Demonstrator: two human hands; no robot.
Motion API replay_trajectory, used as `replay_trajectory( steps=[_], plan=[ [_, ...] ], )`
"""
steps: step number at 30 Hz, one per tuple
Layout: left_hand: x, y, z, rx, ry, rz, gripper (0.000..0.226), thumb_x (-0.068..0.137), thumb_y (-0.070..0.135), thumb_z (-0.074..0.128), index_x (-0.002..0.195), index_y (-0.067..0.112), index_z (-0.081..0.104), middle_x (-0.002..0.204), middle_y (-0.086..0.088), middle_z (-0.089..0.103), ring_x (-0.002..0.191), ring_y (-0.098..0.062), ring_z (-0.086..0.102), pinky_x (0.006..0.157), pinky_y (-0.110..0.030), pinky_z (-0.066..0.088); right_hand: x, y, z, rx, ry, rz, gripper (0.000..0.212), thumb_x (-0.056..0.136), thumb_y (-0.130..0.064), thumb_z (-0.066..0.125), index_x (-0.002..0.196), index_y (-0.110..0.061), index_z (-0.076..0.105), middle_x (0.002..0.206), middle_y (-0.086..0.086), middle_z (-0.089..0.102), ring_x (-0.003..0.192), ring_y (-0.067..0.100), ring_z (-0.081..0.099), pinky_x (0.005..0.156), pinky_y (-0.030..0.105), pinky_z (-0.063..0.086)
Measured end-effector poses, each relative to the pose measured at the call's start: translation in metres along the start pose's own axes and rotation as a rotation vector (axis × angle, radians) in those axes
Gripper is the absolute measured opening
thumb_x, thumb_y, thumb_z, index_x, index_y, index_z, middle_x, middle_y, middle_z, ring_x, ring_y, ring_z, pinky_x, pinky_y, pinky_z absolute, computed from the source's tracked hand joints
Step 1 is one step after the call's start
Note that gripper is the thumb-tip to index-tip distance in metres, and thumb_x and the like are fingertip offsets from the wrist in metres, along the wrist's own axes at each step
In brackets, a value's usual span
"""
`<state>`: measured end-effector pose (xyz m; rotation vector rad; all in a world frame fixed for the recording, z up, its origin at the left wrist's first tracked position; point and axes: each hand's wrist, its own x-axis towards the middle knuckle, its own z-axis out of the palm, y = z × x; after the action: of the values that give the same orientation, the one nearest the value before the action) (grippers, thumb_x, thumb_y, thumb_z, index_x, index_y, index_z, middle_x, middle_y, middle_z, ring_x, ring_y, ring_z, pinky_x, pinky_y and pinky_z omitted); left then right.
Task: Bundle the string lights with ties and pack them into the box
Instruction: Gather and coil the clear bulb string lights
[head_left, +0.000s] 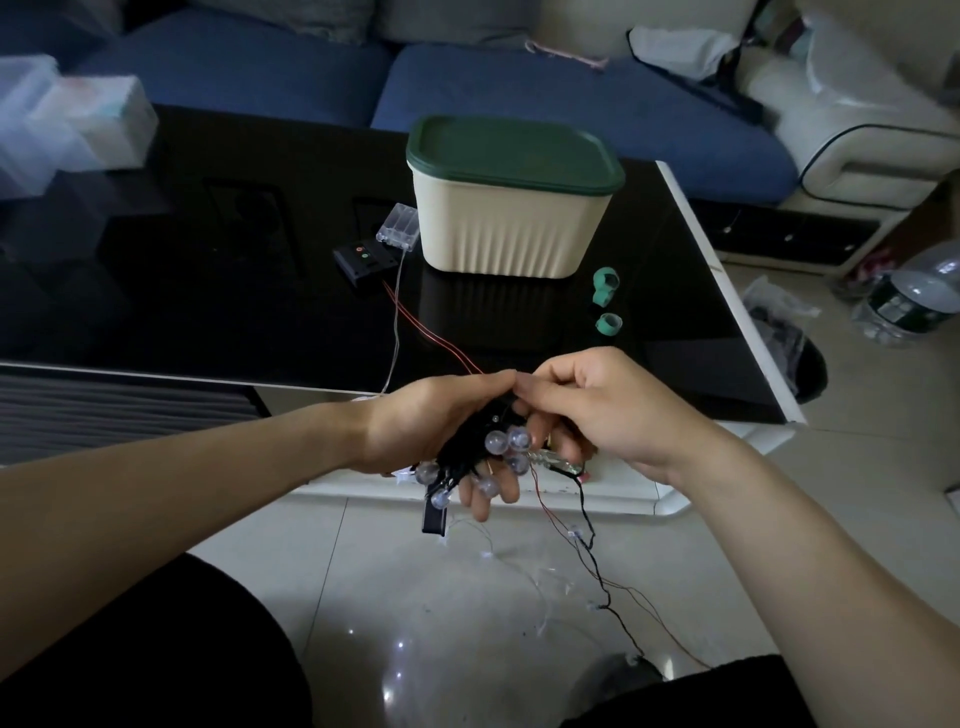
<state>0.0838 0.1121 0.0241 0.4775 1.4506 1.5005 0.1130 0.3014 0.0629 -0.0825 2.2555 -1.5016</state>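
My left hand (415, 426) grips a gathered bundle of string lights (488, 457), black wire with small clear round bulbs, in front of the table edge. My right hand (597, 410) pinches the wire at the top of the bundle, fingertips meeting my left thumb. Loose black and red wire trails from the bundle down to the floor (597, 577). A cream box with a dark green lid (514, 208) stands shut on the black table. Two green ties (605, 301) lie right of the box. A clear battery case (397, 228) and a black controller (363, 260) lie left of it, wired toward my hands.
The glossy black table (208, 291) has a white rim. A blue sofa (519, 88) stands behind it. Clear plastic boxes (62, 119) sit at the table's far left. Water bottles (914, 296) and a plastic bag lie on the tiled floor at right.
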Motion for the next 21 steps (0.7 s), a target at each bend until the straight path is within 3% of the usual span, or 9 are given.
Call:
replay_trajectory(
  steps=[3,7,9,11,14,17,21],
  plan=[
    [-0.003,0.002,0.004,0.063,0.010,-0.037,0.054,0.097,0.050,0.035,0.107,0.013,0.072,0.090,-0.024,0.063,0.075,-0.031,0.070,0.068,-0.034,0.055,0.001,0.001,0.007,0.080,0.005,0.075,0.026,0.100,-0.027,0.059,0.086,-0.007,0.068,0.062,0.004,0.067,0.041,0.009,0.049,0.043,0.020,0.037],
    [-0.008,0.005,0.008,0.079,0.060,-0.022,0.046,0.099,0.044,0.046,0.101,0.007,0.073,0.089,-0.024,0.065,0.090,-0.044,0.068,0.085,-0.050,0.053,0.002,-0.001,0.011,0.136,0.005,0.112,0.025,0.100,-0.026,0.061,0.082,-0.009,0.067,0.061,0.005,0.068,0.044,0.011,0.056,0.043,0.020,0.040],
    [-0.011,0.007,0.009,0.122,0.103,-0.027,0.046,0.099,0.044,0.046,0.082,0.010,0.073,0.085,-0.025,0.065,0.078,-0.039,0.069,0.067,-0.037,0.057,0.001,-0.001,0.010,0.128,0.014,0.093,0.027,0.099,-0.026,0.062,0.082,-0.006,0.067,0.061,0.007,0.068,0.047,0.015,0.061,0.042,0.021,0.042],
    [-0.013,0.007,0.007,0.150,0.133,-0.057,0.052,0.097,0.048,0.048,0.077,0.003,0.065,0.075,-0.020,0.067,0.065,-0.032,0.067,0.051,-0.026,0.045,0.000,-0.002,0.006,0.058,0.039,0.054,0.030,0.099,-0.027,0.062,0.084,-0.002,0.068,0.063,0.008,0.069,0.051,0.018,0.065,0.044,0.022,0.045],
    [-0.012,0.008,0.006,0.140,0.146,-0.068,0.050,0.099,0.043,0.048,0.074,0.001,0.056,0.059,-0.014,0.061,0.051,-0.026,0.058,0.045,-0.024,0.038,0.000,-0.002,0.002,-0.044,0.068,-0.003,0.036,0.099,-0.033,0.061,0.087,0.001,0.069,0.065,0.009,0.071,0.051,0.018,0.066,0.047,0.024,0.048],
    [-0.010,0.010,0.006,0.048,0.139,-0.073,0.050,0.099,0.032,0.041,0.058,0.004,0.049,0.052,-0.020,0.056,0.041,-0.023,0.050,0.047,-0.025,0.041,0.001,-0.002,-0.005,-0.196,0.097,-0.041,0.037,0.096,-0.038,0.063,0.082,-0.004,0.069,0.063,0.007,0.072,0.050,0.018,0.065,0.050,0.024,0.050],
    [-0.009,0.011,0.003,-0.081,0.129,-0.065,0.039,0.084,0.029,0.037,0.053,0.008,0.046,0.050,-0.019,0.057,0.040,-0.024,0.049,0.049,-0.026,0.043,0.001,0.002,-0.015,-0.180,-0.020,-0.008,0.029,0.096,-0.034,0.064,0.090,-0.006,0.070,0.069,0.006,0.072,0.056,0.017,0.064,0.056,0.024,0.050]
  ],
)
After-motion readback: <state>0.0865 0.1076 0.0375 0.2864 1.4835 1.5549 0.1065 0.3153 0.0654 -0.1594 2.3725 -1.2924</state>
